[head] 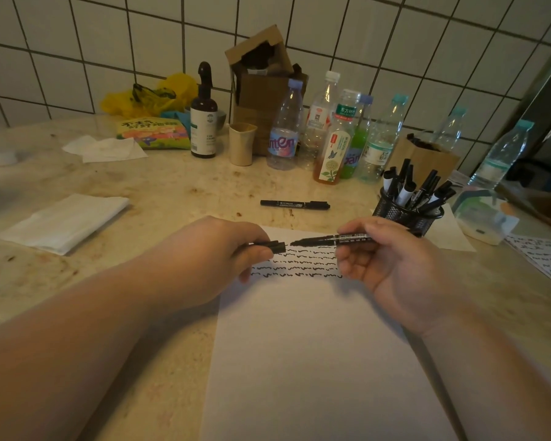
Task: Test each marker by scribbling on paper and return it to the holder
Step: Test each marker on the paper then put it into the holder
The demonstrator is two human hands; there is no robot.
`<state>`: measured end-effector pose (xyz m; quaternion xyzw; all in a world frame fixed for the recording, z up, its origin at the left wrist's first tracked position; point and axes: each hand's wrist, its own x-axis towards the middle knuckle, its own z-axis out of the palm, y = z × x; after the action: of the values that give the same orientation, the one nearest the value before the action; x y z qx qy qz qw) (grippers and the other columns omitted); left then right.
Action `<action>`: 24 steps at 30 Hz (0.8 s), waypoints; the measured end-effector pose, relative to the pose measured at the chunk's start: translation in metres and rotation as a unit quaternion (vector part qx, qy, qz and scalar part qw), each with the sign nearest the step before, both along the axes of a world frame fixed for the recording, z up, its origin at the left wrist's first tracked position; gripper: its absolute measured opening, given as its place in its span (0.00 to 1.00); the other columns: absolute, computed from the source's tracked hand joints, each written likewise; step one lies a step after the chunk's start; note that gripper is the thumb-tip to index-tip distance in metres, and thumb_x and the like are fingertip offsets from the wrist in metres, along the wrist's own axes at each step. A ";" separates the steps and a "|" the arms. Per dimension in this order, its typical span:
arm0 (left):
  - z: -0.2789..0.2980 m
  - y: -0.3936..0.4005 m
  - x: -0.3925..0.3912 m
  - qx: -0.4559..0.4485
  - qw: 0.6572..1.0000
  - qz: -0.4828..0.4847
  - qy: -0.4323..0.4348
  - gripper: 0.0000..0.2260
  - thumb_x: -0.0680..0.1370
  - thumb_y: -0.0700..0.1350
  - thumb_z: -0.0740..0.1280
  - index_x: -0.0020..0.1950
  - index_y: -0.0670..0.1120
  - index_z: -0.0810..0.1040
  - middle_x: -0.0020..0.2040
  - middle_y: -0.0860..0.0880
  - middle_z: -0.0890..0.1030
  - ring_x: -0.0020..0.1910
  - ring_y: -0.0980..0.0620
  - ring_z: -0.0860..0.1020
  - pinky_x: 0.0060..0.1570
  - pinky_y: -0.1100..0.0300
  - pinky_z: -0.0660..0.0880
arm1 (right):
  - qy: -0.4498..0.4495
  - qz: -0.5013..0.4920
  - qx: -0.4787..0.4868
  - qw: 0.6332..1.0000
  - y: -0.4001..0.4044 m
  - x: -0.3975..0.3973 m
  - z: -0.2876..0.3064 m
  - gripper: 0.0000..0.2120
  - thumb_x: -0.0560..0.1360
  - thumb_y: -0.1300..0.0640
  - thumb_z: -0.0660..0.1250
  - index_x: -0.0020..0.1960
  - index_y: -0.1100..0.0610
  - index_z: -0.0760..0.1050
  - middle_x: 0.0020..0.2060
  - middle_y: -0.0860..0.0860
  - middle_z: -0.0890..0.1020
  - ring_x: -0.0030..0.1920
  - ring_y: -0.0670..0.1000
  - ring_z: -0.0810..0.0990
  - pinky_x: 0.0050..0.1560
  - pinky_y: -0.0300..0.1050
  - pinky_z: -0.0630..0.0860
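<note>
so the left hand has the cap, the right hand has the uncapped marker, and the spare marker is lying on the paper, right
Not quite: the spare marker lies on the bare table, beyond the paper, as the head view shows. The rest stands: the left hand holds the cap and the right hand holds the uncapped marker.

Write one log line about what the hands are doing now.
left hand pinches cap | right hand holds marker, tip bare, facing cap | over scribbled paper | holder beside

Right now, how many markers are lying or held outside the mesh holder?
2. One uncapped marker is in the right hand over the paper; one capped marker lies on the counter behind it.
</note>
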<state>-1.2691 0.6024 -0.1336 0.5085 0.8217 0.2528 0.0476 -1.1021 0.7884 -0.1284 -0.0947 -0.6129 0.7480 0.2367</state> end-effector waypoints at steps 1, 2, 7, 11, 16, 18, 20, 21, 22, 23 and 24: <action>0.001 0.000 0.001 -0.002 1.000 -0.001 -0.002 0.07 0.81 0.57 0.61 0.52 0.61 0.77 0.39 0.68 0.80 0.37 0.66 0.76 0.32 0.66 0.65 | -0.001 0.000 0.008 1.000 0.001 0.000 -0.001 0.13 0.74 0.58 0.62 0.45 0.61 0.84 0.34 0.61 0.82 0.34 0.55 0.80 0.35 0.45 0.78; 0.001 0.000 0.002 -0.003 1.000 -0.002 -0.005 0.06 0.81 0.57 0.60 0.52 0.62 0.77 0.39 0.68 0.80 0.37 0.65 0.76 0.32 0.66 0.66 | -0.005 0.002 0.019 1.000 0.000 0.000 -0.002 0.11 0.75 0.59 0.62 0.45 0.61 0.83 0.34 0.61 0.82 0.34 0.55 0.81 0.36 0.46 0.78; 0.004 -0.001 0.006 -0.008 1.000 -0.005 -0.012 0.06 0.81 0.57 0.61 0.52 0.62 0.77 0.40 0.67 0.81 0.37 0.64 0.76 0.32 0.66 0.65 | -0.031 0.008 0.053 0.998 -0.002 0.002 -0.001 0.05 0.73 0.59 0.71 0.47 0.60 0.79 0.40 0.65 0.85 0.35 0.57 0.83 0.39 0.48 0.78; 0.004 -0.001 0.006 0.007 1.000 0.005 -0.028 0.06 0.80 0.56 0.62 0.54 0.61 0.78 0.39 0.61 0.82 0.39 0.66 0.75 0.32 0.69 0.65 | -0.078 -0.006 0.108 0.991 -0.006 0.003 0.000 0.07 0.67 0.60 0.72 0.45 0.58 0.84 0.41 0.63 0.86 0.36 0.55 0.83 0.39 0.47 0.79; 0.007 -0.001 0.008 0.021 0.998 0.016 -0.064 0.07 0.81 0.54 0.63 0.45 0.59 0.79 0.37 0.64 0.81 0.36 0.67 0.74 0.31 0.69 0.64 | -0.127 -0.027 0.171 0.977 -0.006 0.002 -0.004 0.09 0.68 0.58 0.73 0.47 0.57 0.86 0.37 0.59 0.86 0.32 0.52 0.80 0.35 0.45 0.77; 0.007 0.000 0.008 0.019 0.995 0.020 -0.100 0.11 0.81 0.55 0.62 0.43 0.56 0.80 0.34 0.61 0.81 0.30 0.61 0.74 0.31 0.67 0.66 | -0.134 -0.023 0.206 0.969 -0.006 0.001 -0.005 0.06 0.72 0.61 0.72 0.48 0.57 0.85 0.35 0.56 0.85 0.31 0.50 0.77 0.32 0.41 0.75; 0.006 0.000 0.009 0.013 0.989 0.022 -0.145 0.13 0.82 0.55 0.60 0.42 0.54 0.80 0.29 0.56 0.80 0.26 0.59 0.71 0.29 0.67 0.68 | -0.139 -0.019 0.240 0.961 -0.007 0.002 -0.005 0.06 0.76 0.64 0.70 0.49 0.56 0.84 0.32 0.53 0.83 0.29 0.47 0.75 0.30 0.37 0.72; 0.006 0.001 0.010 0.013 0.985 0.023 -0.168 0.15 0.82 0.54 0.60 0.41 0.52 0.80 0.27 0.55 0.78 0.24 0.58 0.70 0.27 0.68 0.67 | -0.138 -0.016 0.250 0.958 -0.007 0.002 -0.005 0.06 0.77 0.65 0.69 0.48 0.56 0.84 0.31 0.52 0.82 0.29 0.47 0.73 0.30 0.36 0.71; 0.006 0.001 0.010 0.014 0.981 0.024 -0.194 0.16 0.83 0.53 0.60 0.40 0.51 0.80 0.25 0.54 0.77 0.22 0.58 0.69 0.25 0.69 0.65 | -0.136 -0.012 0.255 0.957 -0.007 0.002 -0.004 0.06 0.77 0.65 0.68 0.48 0.57 0.83 0.31 0.52 0.82 0.29 0.46 0.73 0.30 0.36 0.70; 0.006 0.001 0.011 0.017 0.975 0.025 -0.221 0.16 0.83 0.52 0.60 0.39 0.49 0.80 0.23 0.54 0.75 0.21 0.58 0.67 0.24 0.68 0.64 | -0.132 -0.008 0.256 0.958 -0.007 0.002 -0.004 0.06 0.77 0.65 0.68 0.48 0.57 0.83 0.30 0.52 0.81 0.28 0.47 0.72 0.30 0.36 0.69; 0.007 0.002 0.012 0.019 0.969 0.029 -0.246 0.16 0.83 0.51 0.61 0.38 0.48 0.80 0.23 0.53 0.74 0.21 0.57 0.66 0.24 0.66 0.63 | -0.129 -0.003 0.256 0.958 -0.008 0.002 -0.004 0.06 0.77 0.65 0.68 0.48 0.58 0.83 0.30 0.52 0.81 0.28 0.47 0.72 0.30 0.35 0.69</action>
<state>-1.2575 0.6040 -0.1270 0.4078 0.7940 0.3872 0.2308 -1.1000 0.7806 -0.1320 -0.1283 -0.8089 0.5467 0.1742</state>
